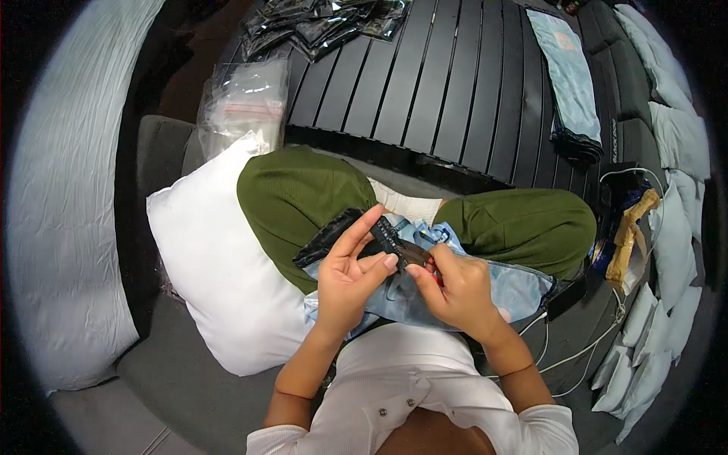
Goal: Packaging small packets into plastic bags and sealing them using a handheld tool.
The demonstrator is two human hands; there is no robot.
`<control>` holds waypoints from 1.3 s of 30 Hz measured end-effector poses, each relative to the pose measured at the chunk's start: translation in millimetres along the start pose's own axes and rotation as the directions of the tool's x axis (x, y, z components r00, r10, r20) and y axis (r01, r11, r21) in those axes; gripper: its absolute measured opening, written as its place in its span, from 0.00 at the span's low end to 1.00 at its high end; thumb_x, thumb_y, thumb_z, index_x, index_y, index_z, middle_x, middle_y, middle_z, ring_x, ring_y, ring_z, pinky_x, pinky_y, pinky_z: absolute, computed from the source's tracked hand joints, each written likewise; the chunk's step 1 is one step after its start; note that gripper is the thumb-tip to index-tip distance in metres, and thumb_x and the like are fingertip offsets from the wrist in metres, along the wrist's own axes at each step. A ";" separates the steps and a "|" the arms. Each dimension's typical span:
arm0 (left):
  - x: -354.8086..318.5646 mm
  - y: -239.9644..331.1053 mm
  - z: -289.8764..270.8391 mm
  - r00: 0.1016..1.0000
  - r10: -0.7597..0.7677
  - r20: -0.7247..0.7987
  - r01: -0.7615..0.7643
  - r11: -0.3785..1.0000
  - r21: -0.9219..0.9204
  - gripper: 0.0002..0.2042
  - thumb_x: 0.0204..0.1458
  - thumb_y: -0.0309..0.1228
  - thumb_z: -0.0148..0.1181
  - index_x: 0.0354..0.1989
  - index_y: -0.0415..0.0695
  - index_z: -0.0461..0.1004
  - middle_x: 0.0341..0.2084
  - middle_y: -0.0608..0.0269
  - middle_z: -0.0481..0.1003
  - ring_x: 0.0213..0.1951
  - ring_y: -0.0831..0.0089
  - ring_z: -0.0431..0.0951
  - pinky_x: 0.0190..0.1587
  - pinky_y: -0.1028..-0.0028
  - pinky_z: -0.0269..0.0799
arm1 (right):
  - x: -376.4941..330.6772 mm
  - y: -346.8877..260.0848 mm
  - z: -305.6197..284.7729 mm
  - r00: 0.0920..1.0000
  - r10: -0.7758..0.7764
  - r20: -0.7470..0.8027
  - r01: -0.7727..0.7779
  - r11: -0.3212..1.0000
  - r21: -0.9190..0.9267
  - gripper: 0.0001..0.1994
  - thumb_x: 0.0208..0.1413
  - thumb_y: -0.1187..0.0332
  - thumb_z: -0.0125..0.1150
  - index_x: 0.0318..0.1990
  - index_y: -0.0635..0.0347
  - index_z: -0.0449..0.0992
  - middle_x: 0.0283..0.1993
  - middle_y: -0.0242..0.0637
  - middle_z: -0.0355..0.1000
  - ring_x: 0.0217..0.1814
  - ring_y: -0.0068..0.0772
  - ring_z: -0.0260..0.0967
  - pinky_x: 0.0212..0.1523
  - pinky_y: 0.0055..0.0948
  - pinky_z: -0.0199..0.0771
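Observation:
A light blue cloth piece (500,282) with black edging lies across my lap. My left hand (345,277) pinches a black strip with pale markings (389,241) between thumb and fingers, its index finger stretched along the strip. Dark sheer brown fabric (415,255) runs from the strip toward my right hand (459,290). That hand is curled closed close beside it, thumb toward the strip. A small red object (434,267) shows between its fingers; most of it is hidden, so its kind is unclear. Black fabric (334,235) bunches beyond my left hand.
Ahead stands a black slatted table (432,76) with dark plastic packets (318,26) and a folded light blue cloth stack (565,76). Clear plastic bags (250,106) lie beyond a white pillow (220,265) at my left. White cables (584,350) and a yellow-blue package (626,235) are at right.

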State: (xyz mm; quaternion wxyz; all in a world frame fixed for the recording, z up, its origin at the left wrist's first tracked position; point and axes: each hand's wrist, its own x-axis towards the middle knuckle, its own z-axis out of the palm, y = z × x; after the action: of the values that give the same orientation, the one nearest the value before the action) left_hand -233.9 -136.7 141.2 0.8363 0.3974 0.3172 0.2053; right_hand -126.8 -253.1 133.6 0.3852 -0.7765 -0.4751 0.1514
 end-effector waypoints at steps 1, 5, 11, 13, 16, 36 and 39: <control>-0.1 0.2 0.1 1.000 -0.010 -0.005 0.010 1.000 -0.006 0.29 0.42 0.12 0.51 0.57 0.32 0.53 0.52 0.51 0.58 0.32 0.80 0.74 0.35 0.84 0.71 | 0.1 0.4 -0.1 1.000 -0.005 0.008 0.005 1.000 -0.006 0.12 0.46 0.67 0.59 0.21 0.62 0.63 0.13 0.39 0.61 0.11 0.37 0.60 0.13 0.29 0.56; 0.6 1.9 1.5 1.000 -0.026 -0.001 0.026 0.999 -0.035 0.29 0.42 0.11 0.50 0.57 0.32 0.53 0.51 0.52 0.59 0.32 0.81 0.73 0.34 0.85 0.71 | -2.3 4.6 3.2 1.000 -0.009 0.003 0.009 1.000 0.025 0.11 0.47 0.68 0.58 0.22 0.63 0.63 0.13 0.40 0.62 0.12 0.38 0.60 0.13 0.29 0.56; 0.6 2.7 -0.5 1.000 -0.010 0.002 0.010 1.000 -0.029 0.29 0.43 0.12 0.51 0.57 0.32 0.53 0.50 0.52 0.59 0.34 0.81 0.73 0.34 0.86 0.70 | 2.9 6.2 -7.9 0.970 0.235 -0.066 -0.205 0.931 0.301 0.10 0.53 0.67 0.52 0.27 0.65 0.62 0.15 0.32 0.56 0.15 0.19 0.52 0.16 0.22 0.53; 0.5 3.0 -0.2 1.000 -0.015 -0.010 0.014 0.999 -0.032 0.29 0.43 0.12 0.51 0.57 0.32 0.53 0.50 0.52 0.59 0.34 0.81 0.73 0.35 0.86 0.70 | 7.5 13.4 -11.4 0.958 0.271 -0.098 -0.232 0.927 0.296 0.11 0.53 0.67 0.53 0.27 0.65 0.62 0.15 0.31 0.55 0.16 0.19 0.49 0.17 0.21 0.52; 2.3 1.6 -1.1 1.000 -0.016 0.000 0.016 0.999 -0.037 0.28 0.43 0.13 0.51 0.57 0.33 0.53 0.50 0.53 0.59 0.34 0.81 0.73 0.36 0.85 0.70 | 10.5 16.2 -15.5 0.957 0.265 -0.122 -0.220 0.931 0.292 0.11 0.52 0.66 0.54 0.27 0.64 0.63 0.15 0.31 0.56 0.15 0.19 0.50 0.16 0.20 0.52; 0.6 -3.6 -4.8 0.989 0.111 0.096 -0.119 0.990 0.074 0.26 0.45 0.12 0.50 0.55 0.35 0.54 0.48 0.55 0.62 0.44 0.73 0.71 0.46 0.79 0.66 | 7.6 -1.5 -3.5 0.999 0.012 0.030 -0.014 0.997 0.074 0.13 0.46 0.66 0.60 0.22 0.63 0.63 0.12 0.39 0.61 0.11 0.37 0.60 0.13 0.26 0.57; 0.4 -3.0 -5.2 0.990 0.094 0.102 -0.102 0.991 0.081 0.25 0.45 0.12 0.50 0.55 0.35 0.54 0.47 0.56 0.62 0.43 0.73 0.72 0.46 0.80 0.67 | 6.1 0.9 -2.3 1.000 0.014 0.026 -0.015 0.998 0.057 0.12 0.47 0.68 0.58 0.21 0.63 0.63 0.12 0.40 0.61 0.11 0.39 0.60 0.13 0.27 0.57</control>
State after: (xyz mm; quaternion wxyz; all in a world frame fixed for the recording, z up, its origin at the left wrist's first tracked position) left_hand -236.9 -135.5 136.3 0.8218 0.4576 0.2646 0.2125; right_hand -121.7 -249.2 135.3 0.3998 -0.7666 -0.4699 0.1778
